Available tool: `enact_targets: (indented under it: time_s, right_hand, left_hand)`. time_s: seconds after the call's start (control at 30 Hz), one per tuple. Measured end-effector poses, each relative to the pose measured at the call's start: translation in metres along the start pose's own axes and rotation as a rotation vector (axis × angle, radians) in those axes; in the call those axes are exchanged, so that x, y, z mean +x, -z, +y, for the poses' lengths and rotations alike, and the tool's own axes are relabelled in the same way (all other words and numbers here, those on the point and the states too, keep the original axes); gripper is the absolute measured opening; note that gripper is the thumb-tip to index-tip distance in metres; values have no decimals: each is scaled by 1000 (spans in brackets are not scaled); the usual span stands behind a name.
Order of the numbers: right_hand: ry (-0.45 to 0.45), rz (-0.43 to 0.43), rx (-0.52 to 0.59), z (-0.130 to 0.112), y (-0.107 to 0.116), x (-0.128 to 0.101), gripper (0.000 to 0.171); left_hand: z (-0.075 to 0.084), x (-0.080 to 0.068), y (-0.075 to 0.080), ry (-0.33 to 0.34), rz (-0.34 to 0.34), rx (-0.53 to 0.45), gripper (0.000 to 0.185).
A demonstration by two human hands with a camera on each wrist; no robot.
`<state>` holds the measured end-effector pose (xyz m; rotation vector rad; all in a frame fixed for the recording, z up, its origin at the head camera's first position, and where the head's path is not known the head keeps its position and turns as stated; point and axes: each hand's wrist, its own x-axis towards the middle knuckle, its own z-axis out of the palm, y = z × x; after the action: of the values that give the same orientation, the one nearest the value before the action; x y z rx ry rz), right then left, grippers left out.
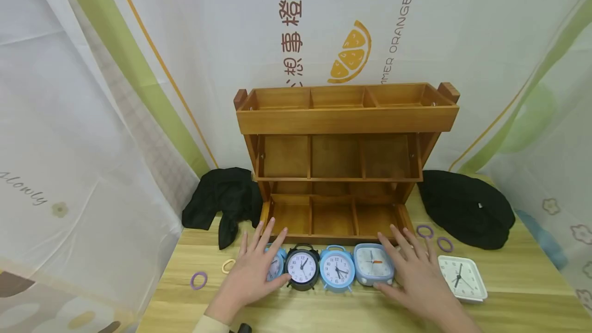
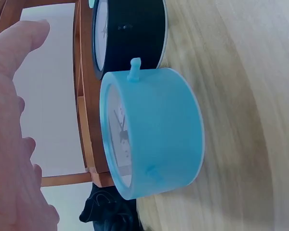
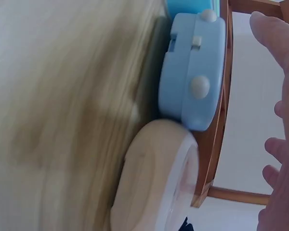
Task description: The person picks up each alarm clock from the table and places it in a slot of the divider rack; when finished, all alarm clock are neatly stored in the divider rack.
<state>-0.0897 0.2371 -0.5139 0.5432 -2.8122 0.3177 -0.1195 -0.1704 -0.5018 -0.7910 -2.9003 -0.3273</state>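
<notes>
**Two spread hands over a row of clocks**

While both hands hover low in the head view, a line of small alarm clocks stands along the table's (image 1: 509,292) near edge, just in front of the wooden shelf (image 1: 347,117). Lower centre-left, the left hand (image 1: 254,269) lies with fingers straight and fanned, gripping nothing; its fingertips reach over a light blue round clock (image 1: 276,266), which is partly hidden beneath them. Just right of that sit a black round clock (image 1: 302,267), a blue round clock (image 1: 337,268) and a blue square clock (image 1: 373,263). Lower centre-right, the right hand (image 1: 413,271) is likewise flat and spread, holding nothing, its thumb beside the blue square clock's lower edge and its fingers extending past the clock's right side. Whether either hand actually touches a clock cannot be told. Further right, apart from the hand, a white square clock (image 1: 462,277) lies flat.
</notes>
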Motion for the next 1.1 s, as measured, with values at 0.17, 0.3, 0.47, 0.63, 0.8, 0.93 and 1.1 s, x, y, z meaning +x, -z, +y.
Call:
enact_targets:
  time_s: [0.17, 0.3, 0.47, 0.63, 0.8, 0.93, 1.1]
  right_hand:
    - [-1, -47, -1, -10, 1, 11, 106]
    - [7, -91, 4, -17, 0, 18, 105]
    - [26, -97, 24, -28, -5, 30, 107]
    - [29, -86, 52, -45, -12, 42, 110]
    - [49, -93, 86, -67, -22, 54, 112]
    - [79, -98, 93, -82, -31, 62, 114]
    - [91, -114, 90, -98, -38, 70, 114]
  left_hand:
    - [-1, 2, 4, 18, 13, -25, 99]
    - [-5, 2, 4, 38, -4, -25, 99]
    - [-12, 4, 4, 56, 8, -56, 101]
    - [-16, 6, 8, 88, 46, -88, 102]
    - [-17, 8, 9, 115, 63, -124, 104]
    - [-20, 10, 9, 130, 73, -137, 105]
    - [-26, 13, 12, 144, 100, -176, 105]
